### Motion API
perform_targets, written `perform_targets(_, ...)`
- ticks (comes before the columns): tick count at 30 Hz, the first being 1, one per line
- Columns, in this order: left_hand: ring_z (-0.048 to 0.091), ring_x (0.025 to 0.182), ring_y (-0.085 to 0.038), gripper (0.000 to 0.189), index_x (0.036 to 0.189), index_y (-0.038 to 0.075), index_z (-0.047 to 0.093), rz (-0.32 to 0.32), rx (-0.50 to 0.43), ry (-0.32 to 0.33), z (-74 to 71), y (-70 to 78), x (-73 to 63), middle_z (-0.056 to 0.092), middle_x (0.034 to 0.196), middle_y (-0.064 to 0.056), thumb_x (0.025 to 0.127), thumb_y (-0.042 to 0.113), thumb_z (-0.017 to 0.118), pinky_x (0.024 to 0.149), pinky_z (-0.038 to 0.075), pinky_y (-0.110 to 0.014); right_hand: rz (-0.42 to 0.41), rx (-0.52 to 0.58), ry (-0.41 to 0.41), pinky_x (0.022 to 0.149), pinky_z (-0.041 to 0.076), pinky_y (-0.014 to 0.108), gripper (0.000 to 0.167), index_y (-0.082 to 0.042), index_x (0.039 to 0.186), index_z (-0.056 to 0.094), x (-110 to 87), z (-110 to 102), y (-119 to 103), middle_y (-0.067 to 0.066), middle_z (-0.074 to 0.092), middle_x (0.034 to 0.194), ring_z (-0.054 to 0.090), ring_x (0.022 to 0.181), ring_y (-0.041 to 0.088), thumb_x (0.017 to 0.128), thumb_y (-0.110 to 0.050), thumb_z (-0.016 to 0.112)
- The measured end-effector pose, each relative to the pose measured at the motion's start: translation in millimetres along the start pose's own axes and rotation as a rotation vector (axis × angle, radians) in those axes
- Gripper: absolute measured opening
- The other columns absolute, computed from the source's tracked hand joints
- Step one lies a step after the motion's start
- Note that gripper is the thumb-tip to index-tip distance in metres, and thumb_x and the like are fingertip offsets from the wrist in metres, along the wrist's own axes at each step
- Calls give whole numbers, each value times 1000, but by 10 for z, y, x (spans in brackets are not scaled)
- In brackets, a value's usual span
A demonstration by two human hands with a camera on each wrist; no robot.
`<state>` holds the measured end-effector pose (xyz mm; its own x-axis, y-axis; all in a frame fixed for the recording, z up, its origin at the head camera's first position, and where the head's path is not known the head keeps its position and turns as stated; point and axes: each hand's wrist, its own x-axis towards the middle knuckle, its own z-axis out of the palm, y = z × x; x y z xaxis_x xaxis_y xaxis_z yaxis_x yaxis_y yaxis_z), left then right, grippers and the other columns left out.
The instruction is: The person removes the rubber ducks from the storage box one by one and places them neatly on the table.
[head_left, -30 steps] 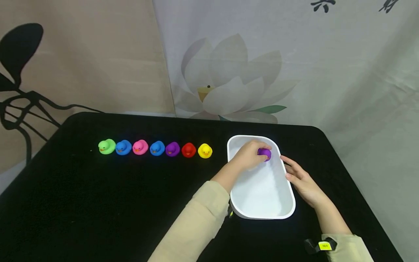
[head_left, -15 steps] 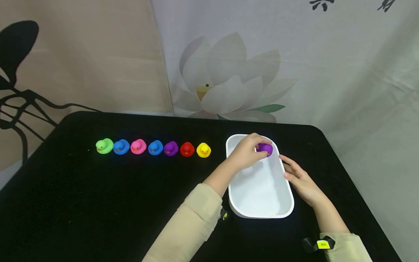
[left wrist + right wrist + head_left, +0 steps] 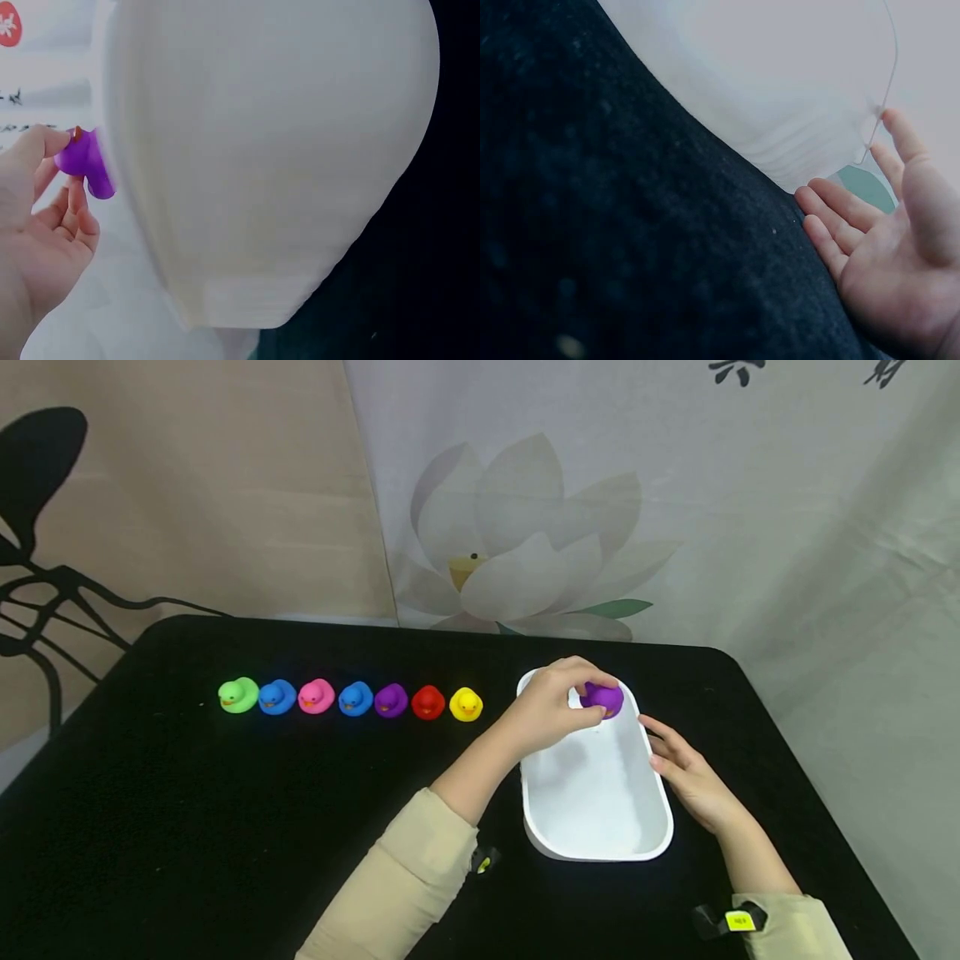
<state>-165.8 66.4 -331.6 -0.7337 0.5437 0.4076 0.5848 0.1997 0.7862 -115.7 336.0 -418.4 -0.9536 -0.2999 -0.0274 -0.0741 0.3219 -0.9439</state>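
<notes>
My left hand (image 3: 553, 703) pinches a purple rubber duck (image 3: 602, 699) between thumb and fingers, over the far end of a white rectangular tub (image 3: 600, 810). In the left wrist view the purple duck (image 3: 86, 161) shows beside the tub's wall (image 3: 255, 165), gripped by the left hand (image 3: 45, 225). My right hand (image 3: 693, 777) rests along the tub's right side with its fingers extended. Its fingertips meet the tub's outer wall (image 3: 765, 82) in the right wrist view, where the right hand (image 3: 900, 262) looks relaxed and holds nothing.
Left of the tub, a row of several rubber ducks runs across the black table (image 3: 225, 827), from a green duck (image 3: 238, 695) to a yellow duck (image 3: 467, 704). A printed curtain (image 3: 555, 527) hangs behind the table's far edge.
My left hand has risen and shifted slightly left with the purple duck, from deep in the tub to nearer its rim. The right hand and the duck row have stayed put.
</notes>
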Motion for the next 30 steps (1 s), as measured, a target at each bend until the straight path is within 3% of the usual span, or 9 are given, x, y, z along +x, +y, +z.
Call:
perform_targets(3,52,96,-14,33,116,5,67,23,-7,6,-74,50,-42,60,114,-4,83,3,72,76,50,-18,-6,17,-3,88,45,27,53,-11,151,24,3,-3,11,31,35,143,55,112,7,102,-14,45)
perform_targets(14,52,93,-12,30,111,9,69,18,7,34,-377,154,-240,61,112,0,81,3,74,73,50,-22,-4,13,6,89,44,28,55,-9,151,24,12,15,8,29,36,143,55,113,8,101,-13,47)
perform_targets(21,51,91,-12,28,107,9,70,54,-2,49,-610,129,-408,62,110,2,80,2,73,69,48,-28,-5,9,13,88,45,27,55,-10,151,25,0,7,1,29,36,143,56,112,10,101,-13,47)
perform_targets(30,52,93,-16,29,109,7,69,70,-56,69,-887,81,-601,61,110,2,81,-1,70,75,49,-43,7,0,15,87,48,31,56,-10,151,23,-12,4,2,29,35,144,56,112,11,101,-14,48)
